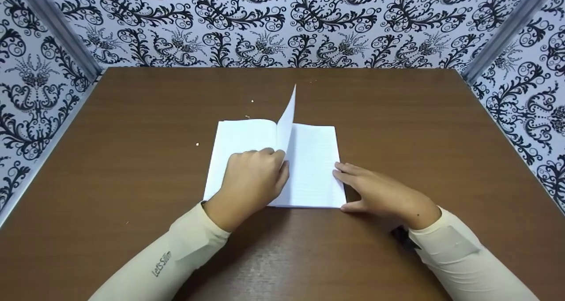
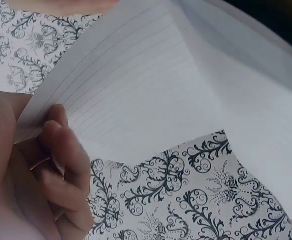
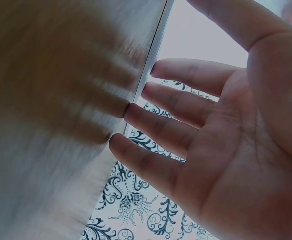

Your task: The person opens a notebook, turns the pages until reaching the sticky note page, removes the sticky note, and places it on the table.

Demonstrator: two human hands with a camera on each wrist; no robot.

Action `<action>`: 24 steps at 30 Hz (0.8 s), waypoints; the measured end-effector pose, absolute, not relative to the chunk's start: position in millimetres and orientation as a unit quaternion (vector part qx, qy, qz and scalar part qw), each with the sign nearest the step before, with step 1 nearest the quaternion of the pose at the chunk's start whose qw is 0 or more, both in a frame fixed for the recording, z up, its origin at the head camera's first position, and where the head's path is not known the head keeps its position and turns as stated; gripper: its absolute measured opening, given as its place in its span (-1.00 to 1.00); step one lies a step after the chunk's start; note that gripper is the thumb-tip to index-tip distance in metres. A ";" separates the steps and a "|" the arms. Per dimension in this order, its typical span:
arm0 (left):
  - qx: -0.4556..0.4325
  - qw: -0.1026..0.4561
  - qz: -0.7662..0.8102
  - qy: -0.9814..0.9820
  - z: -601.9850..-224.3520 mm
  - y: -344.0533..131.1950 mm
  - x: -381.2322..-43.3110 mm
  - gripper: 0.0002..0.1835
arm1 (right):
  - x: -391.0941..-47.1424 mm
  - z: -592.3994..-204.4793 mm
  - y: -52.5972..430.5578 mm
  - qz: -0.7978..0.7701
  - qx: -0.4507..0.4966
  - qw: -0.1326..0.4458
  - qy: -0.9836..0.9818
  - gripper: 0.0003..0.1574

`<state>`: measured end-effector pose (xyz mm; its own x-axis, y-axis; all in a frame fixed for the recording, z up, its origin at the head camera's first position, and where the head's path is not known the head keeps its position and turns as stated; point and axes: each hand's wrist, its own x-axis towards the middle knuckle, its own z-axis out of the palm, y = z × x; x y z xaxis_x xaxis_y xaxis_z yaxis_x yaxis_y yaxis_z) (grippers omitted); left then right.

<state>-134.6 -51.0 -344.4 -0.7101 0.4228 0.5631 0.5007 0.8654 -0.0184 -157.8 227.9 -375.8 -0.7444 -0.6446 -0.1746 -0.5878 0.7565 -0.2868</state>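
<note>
An open notebook [image 1: 315, 168] with white ruled pages lies flat in the middle of the table. My left hand [image 1: 256, 173] is over its spine and pinches one page [image 1: 287, 120], which stands nearly upright. In the left wrist view, the lined page [image 2: 131, 95] bends away from the thumb and curled fingers [image 2: 68, 155] that hold its edge. At the notebook's right edge is my right hand [image 1: 379, 190], fingers extended and thumb near the lower corner. The right wrist view shows the right hand's palm [image 3: 226, 135] with the fingers straight and spread, fingertips at the tabletop.
The brown wooden table [image 1: 132, 159] extends around the notebook. Small white bits [image 1: 197, 144] are scattered on it, left of and behind the notebook. White panels with black floral scrolls [image 1: 265, 23] stand behind and at both sides, joined by grey corner strips [image 1: 62, 31].
</note>
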 end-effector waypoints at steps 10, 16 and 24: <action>-0.234 0.304 -0.076 -0.920 -339.9 -69.9 -132.7 -0.57 | -157.4 -375.1 228.5 -0.109 -0.324 0.142 0.929 -0.02; -0.213 0.306 -0.080 -0.924 -337.4 -82.7 -130.7 -0.55 | -157.5 -376.4 228.9 -0.110 -0.329 0.138 0.927 -0.02; -0.171 0.282 -0.090 -0.940 -336.7 -100.8 -126.9 -0.52 | -156.9 -376.4 228.3 -0.108 -0.334 0.132 0.927 -0.02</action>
<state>-126.9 -100.8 -336.7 -0.7830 0.2704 0.5602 0.3720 0.9253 0.0734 -156.9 228.3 -376.4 -0.7426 -0.6470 -0.1732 -0.5899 0.7542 -0.2883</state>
